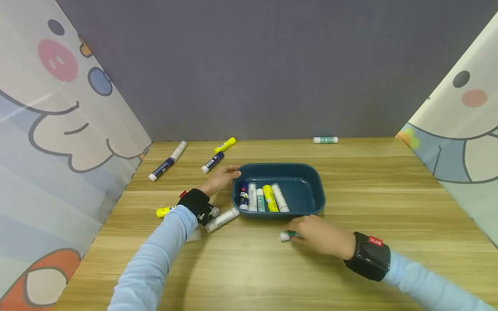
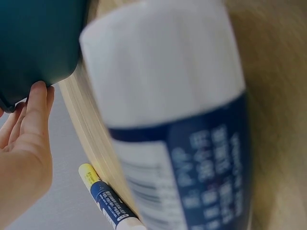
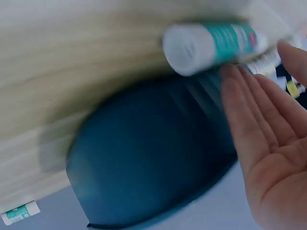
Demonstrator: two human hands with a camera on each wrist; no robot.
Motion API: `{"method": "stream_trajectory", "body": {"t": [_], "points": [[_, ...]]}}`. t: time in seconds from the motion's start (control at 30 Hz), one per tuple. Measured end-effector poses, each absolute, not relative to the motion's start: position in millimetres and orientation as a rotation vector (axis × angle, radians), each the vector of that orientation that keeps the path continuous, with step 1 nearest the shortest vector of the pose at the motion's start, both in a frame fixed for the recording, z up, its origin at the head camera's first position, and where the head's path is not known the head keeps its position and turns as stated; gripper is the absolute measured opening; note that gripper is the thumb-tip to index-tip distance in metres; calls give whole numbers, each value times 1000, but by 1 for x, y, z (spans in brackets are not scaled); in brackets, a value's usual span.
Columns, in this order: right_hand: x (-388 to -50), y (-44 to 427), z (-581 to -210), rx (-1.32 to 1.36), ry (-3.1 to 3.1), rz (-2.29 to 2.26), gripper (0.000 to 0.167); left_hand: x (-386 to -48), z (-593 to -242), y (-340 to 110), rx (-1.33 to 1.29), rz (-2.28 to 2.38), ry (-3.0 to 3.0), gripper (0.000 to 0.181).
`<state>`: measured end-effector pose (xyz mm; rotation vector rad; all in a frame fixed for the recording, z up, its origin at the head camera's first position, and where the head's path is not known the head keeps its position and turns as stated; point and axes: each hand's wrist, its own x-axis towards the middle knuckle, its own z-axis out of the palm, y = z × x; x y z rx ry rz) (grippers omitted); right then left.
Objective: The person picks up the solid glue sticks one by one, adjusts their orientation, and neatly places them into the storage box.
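A dark teal box (image 1: 303, 194), oblong with rounded corners, stands open-topped on the table (image 1: 249, 268). Five capped glue sticks (image 1: 270, 198), dark blue, white, green-and-white, yellow and white, lie side by side in its left half. One green-and-white glue stick (image 1: 288, 236), white end leftward, lies near its front wall.

right hand (image 1: 317, 233) hides part of green glue stick (image 1: 285, 236). near-left yellow stick (image 1: 165, 211) partly behind left sleeve (image 1: 151, 257). left wrist view: close blue stick (image 2: 192, 163) blurred, cropped at bottom. right wrist: tray (image 3: 144, 153) blurred. head-view labels too small.
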<state>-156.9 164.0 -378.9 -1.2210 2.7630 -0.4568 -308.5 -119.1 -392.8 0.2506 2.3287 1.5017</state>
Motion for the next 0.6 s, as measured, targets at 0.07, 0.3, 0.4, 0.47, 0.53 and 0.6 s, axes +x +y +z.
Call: {"method": "stream_trajectory", "body": {"t": [0.07, 0.3, 0.4, 0.47, 0.53, 0.6], "points": [[-155, 163, -386, -1269, 2793, -401, 15, -309, -393, -119, 243, 1507, 2328, 43], [-155, 162, -400, -1271, 2849, -336, 11, -307, -392, -118, 247, 1487, 2340, 43], [-156, 162, -402, -1269, 2849, -351, 11, -307, -392, -117, 245, 1483, 2344, 43], [-156, 162, -402, -1270, 2849, -358, 11, -307, -391, -117, 244, 1486, 2342, 43], [-156, 162, -402, -1276, 2850, -363, 11, -307, -391, -117, 242, 1490, 2339, 43], [-157, 162, -402, -1285, 2853, -362, 11, -307, -391, -117, 238, 1489, 2341, 43]]}}
